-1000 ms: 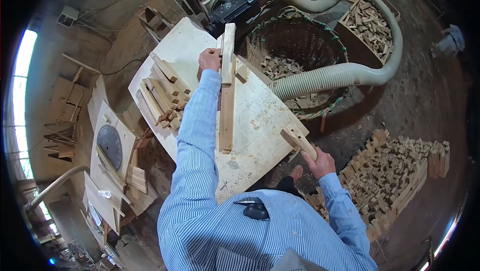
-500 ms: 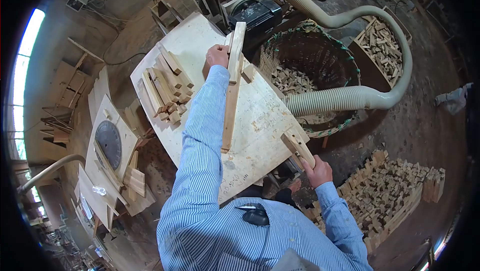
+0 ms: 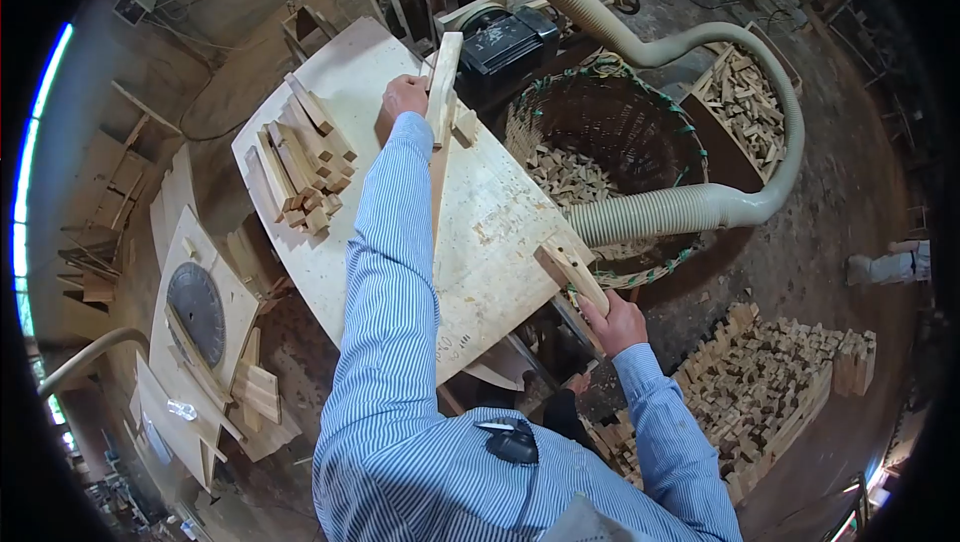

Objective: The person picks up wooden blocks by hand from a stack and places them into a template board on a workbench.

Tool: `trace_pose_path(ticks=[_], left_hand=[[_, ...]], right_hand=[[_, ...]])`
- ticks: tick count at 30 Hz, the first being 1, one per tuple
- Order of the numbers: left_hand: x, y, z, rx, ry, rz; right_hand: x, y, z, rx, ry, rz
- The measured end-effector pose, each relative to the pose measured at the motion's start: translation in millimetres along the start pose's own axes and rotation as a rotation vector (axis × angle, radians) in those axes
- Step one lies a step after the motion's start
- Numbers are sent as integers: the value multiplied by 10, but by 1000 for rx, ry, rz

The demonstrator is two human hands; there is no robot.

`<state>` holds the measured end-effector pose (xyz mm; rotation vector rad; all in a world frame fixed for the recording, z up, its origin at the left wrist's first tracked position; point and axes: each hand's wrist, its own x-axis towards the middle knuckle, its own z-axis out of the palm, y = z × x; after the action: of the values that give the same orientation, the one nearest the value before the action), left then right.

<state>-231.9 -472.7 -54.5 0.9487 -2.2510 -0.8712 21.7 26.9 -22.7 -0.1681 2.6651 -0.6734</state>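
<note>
My left hand [image 3: 405, 96] is closed at the far part of a pale plywood table [image 3: 490, 287], its fingers against a wooden strip [image 3: 433, 77] beside an upright wooden fence [image 3: 448, 77]. The fingertips are partly hidden. A small wood block [image 3: 464, 127] sits against the fence's right side. At the table's near right corner, my right hand [image 3: 616, 326] is wrapped round a wooden handle [image 3: 580, 277] fixed to the board. Left of my left arm lies a stack of wooden sticks [image 3: 300, 162] on the table.
A wicker basket [image 3: 690, 157] of offcuts stands right of the table, with a ribbed hose [image 3: 650, 214] across it. Beyond the fence is a black motor [image 3: 508, 40]. Stacked wood blocks [image 3: 760, 382] cover the floor at right. A round dark disc [image 3: 197, 312] lies at left.
The table has slid up and left relative to the motor and basket, carrying the fence and stick stack. Both hands have moved with it. More metal rail shows below its near edge.
</note>
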Motion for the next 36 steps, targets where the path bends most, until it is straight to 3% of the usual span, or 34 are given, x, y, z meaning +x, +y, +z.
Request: trace_pose_path(ticks=[10,20,23,25,29,34,36], left_hand=[[-50,-35,20,-29,-33,42],[-791,180,-63,-177,-46,-37],[-914,193,-157,-129,14,33],[-951,180,-212,-22,187,201],[-1144,87,-299,115,108,390],[-1493,73,-501,-87,25,227],[-1583,36,-608,-671,-293,-101]], right_hand=[[-20,-14,-32,42,20,-11],[-383,411,-164,9,-14,25],[-486,549,-139,9,-10,18],[-556,623,-155,4,-10,17],[-649,798,-138,18,-6,12],[-839,975,-137,11,17,-12],[-897,1021,-165,3,-10,41]])
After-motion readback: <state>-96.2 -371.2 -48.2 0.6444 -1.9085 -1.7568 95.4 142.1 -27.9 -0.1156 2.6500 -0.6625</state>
